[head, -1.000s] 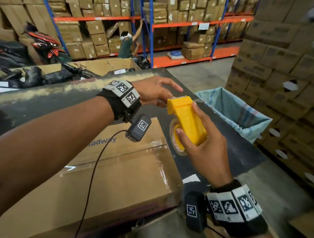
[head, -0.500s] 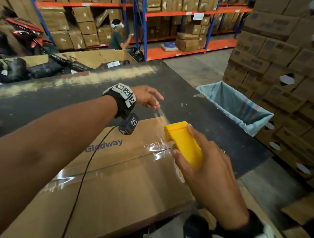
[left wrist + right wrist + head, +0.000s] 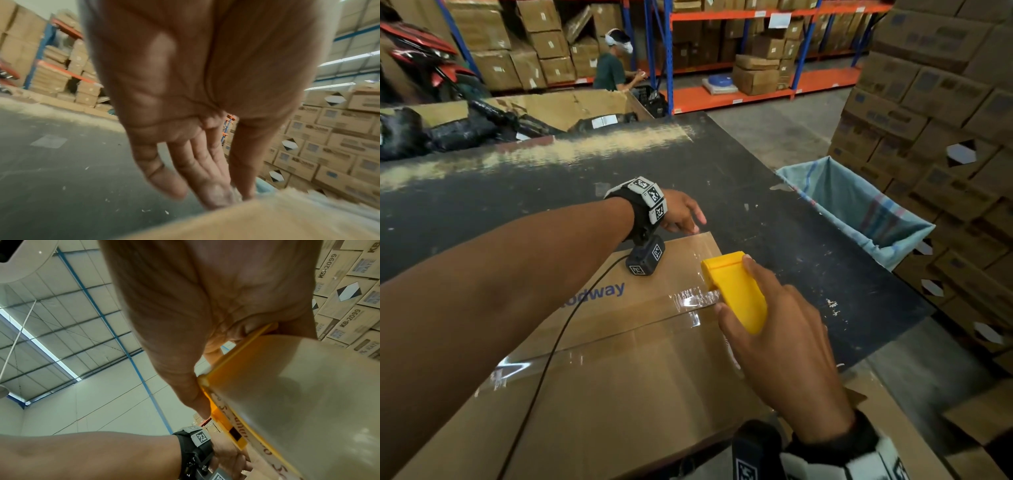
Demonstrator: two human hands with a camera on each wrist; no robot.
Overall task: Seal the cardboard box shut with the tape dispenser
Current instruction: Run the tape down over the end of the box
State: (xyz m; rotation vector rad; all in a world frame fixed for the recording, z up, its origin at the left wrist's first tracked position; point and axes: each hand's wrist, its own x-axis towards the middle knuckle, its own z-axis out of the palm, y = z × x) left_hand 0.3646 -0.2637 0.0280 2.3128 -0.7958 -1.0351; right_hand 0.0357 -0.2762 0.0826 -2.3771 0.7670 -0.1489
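A brown cardboard box (image 3: pixel 619 377) lies on the black table (image 3: pixel 774 222), with shiny clear tape (image 3: pixel 688 301) along its top seam. My left hand (image 3: pixel 683 214) reaches to the box's far right corner. In the left wrist view its straight fingers (image 3: pixel 205 170) press down at the box edge (image 3: pixel 267 224). My right hand (image 3: pixel 784 342) grips the yellow tape dispenser (image 3: pixel 736 291), which sits low over the box top near its right edge. The tape roll (image 3: pixel 298 394) fills the right wrist view below my thumb (image 3: pixel 197 399).
A pale blue sack bin (image 3: pixel 859 212) stands off the table's right edge. Stacked cartons (image 3: pixel 945 102) wall the right side. Beyond the table are an open carton of black-wrapped items (image 3: pixel 482 126) and a person (image 3: pixel 613 65) at the shelving.
Both hands have come down from above the table onto the box. The left hand now presses at the far corner, and the dispenser has drawn back toward me over the box top.
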